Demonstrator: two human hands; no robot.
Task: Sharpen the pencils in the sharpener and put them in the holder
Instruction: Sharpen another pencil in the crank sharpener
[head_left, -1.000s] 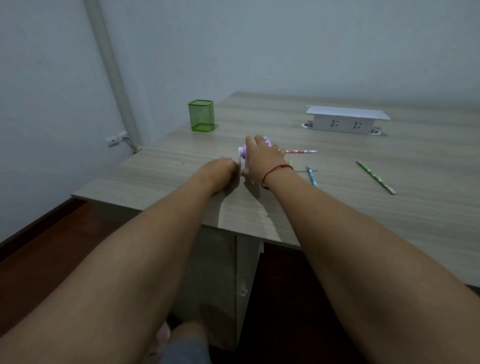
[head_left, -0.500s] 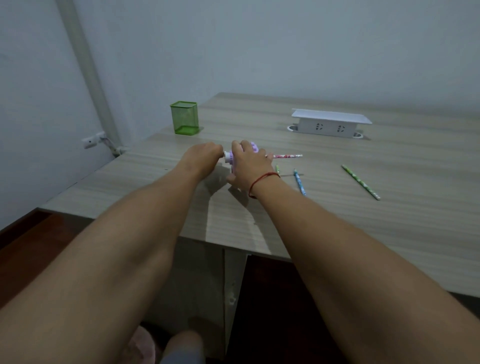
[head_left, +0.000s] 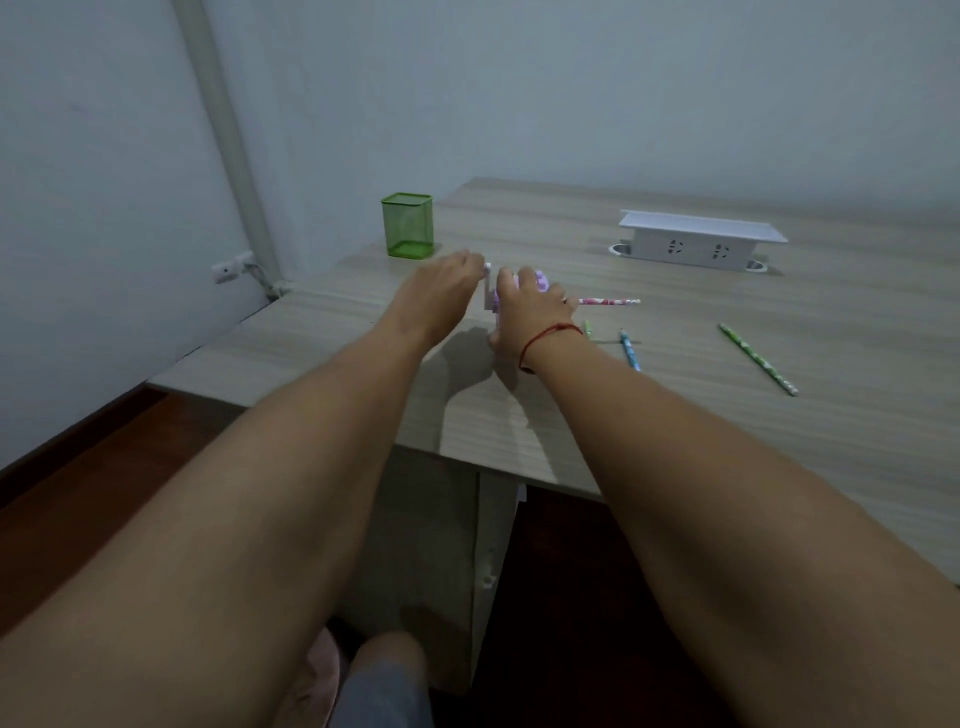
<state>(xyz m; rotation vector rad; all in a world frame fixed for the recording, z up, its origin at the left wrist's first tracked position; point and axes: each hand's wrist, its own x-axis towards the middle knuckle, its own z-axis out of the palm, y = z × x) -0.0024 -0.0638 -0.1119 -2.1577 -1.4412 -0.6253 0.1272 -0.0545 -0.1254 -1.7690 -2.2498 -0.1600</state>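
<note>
Both forearms reach forward over the table's (head_left: 779, 467) near edge; the right hand (head_left: 530, 312) lies palm-down, clasped over the purple sharpener (head_left: 540, 283), a red string on its wrist; the left hand (head_left: 441, 291) is raised just beside it, fingers pinched on the white crank handle (head_left: 488, 286). The sharpener's body is mostly hidden under the right hand; a pink pencil (head_left: 608, 301) pokes out of it to the right, its tip unseen. A blue pencil (head_left: 629, 351) lies near the right wrist; another, green, is largely covered by the wrist; a green pencil (head_left: 756, 358) lies well apart to the right. The green holder (head_left: 408, 226) stands near the table's left edge, beyond the left hand; bare tabletop lies between them.
</note>
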